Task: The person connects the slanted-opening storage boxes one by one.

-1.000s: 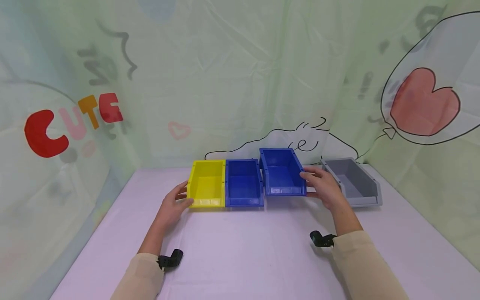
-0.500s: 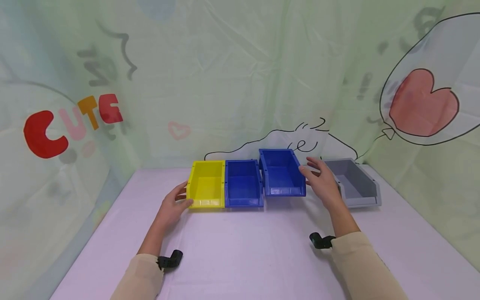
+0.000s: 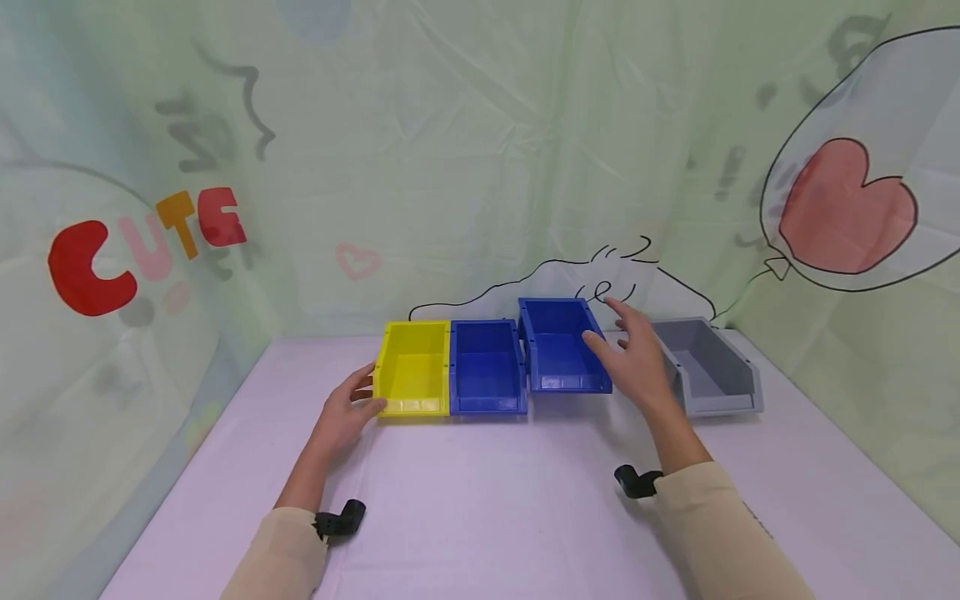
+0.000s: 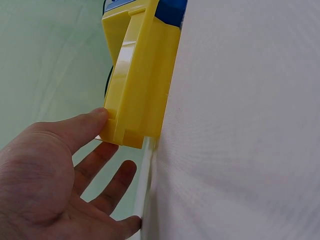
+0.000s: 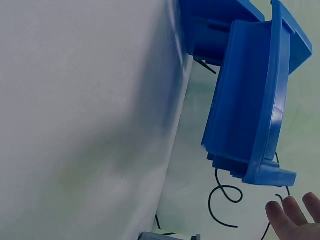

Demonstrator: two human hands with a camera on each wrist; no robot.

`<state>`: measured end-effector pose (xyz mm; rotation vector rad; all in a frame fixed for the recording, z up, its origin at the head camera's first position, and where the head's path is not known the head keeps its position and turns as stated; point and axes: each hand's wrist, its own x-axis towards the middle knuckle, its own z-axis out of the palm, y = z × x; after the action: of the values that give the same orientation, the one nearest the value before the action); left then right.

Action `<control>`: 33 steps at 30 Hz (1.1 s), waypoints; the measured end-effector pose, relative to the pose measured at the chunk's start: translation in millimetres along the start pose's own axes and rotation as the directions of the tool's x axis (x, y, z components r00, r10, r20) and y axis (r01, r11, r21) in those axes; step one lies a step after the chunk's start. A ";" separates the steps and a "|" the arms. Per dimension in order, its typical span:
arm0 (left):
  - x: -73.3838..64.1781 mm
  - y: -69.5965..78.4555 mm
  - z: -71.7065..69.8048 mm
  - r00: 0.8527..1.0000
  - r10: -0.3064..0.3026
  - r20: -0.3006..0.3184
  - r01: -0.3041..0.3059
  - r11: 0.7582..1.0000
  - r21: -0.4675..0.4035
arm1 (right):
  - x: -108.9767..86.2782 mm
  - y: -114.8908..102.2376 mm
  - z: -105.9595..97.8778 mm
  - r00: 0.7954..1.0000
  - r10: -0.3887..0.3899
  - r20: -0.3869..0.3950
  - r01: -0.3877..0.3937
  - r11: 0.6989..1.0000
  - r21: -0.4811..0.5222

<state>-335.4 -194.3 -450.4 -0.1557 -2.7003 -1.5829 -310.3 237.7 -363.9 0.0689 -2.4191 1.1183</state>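
A yellow storage bin [image 3: 412, 371] stands beside a blue storage bin [image 3: 487, 371], their sides together. At the yellow bin's front left corner my left hand [image 3: 347, 417] holds on, thumb [image 4: 95, 122] against the front lip and index finger reaching behind the corner. A second blue bin [image 3: 562, 350] sits higher, hooked at its left side to the first blue bin and raised off the table in the right wrist view [image 5: 245, 100]. My right hand [image 3: 633, 358] is spread at this raised bin's right side, holding nothing; in the right wrist view its fingertips [image 5: 280, 217] show apart from the bin.
A grey storage bin [image 3: 708, 367] stands on the right, behind and beside my right wrist. White cloth covers the table [image 3: 480, 508]. A printed curtain [image 3: 465, 167] hangs close behind the bins.
My right hand has let go of the raised blue bin's right side, spread its fingers and moved left and slightly up over its edge. The bins and my left hand stay put.
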 end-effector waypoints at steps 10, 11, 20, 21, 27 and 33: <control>0.2 0.3 -0.7 1.000 0.010 0.004 -0.010 1.000 -0.001 | 0.1 -8.7 10.5 0.993 -0.112 0.029 0.115 0.985 -0.131; 0.3 0.4 -0.8 1.000 0.009 0.003 -0.009 1.000 0.001 | -0.1 -8.8 12.3 0.992 -0.120 0.030 0.123 0.983 -0.133; -0.4 1.4 0.1 1.000 0.004 0.000 -0.004 1.000 0.009 | -3.4 -13.8 26.0 0.980 -0.184 0.069 0.193 0.970 -0.148; -0.5 1.5 0.3 1.000 0.002 0.000 -0.002 1.000 0.012 | -3.8 -14.9 26.7 0.979 -0.190 0.076 0.200 0.968 -0.151; -0.2 2.0 0.3 1.000 -0.004 -0.004 0.004 1.000 0.015 | -3.9 -17.3 32.4 0.967 -0.216 0.132 0.234 0.962 -0.141; -0.4 0.8 0.1 1.000 0.003 -0.008 -0.003 1.000 0.026 | -4.5 -17.9 39.5 0.951 -0.218 0.219 0.251 0.959 -0.135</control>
<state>-334.9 -193.9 -449.8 -0.1530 -2.7125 -1.5434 -317.7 196.2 -375.2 0.4272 -2.5871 0.8402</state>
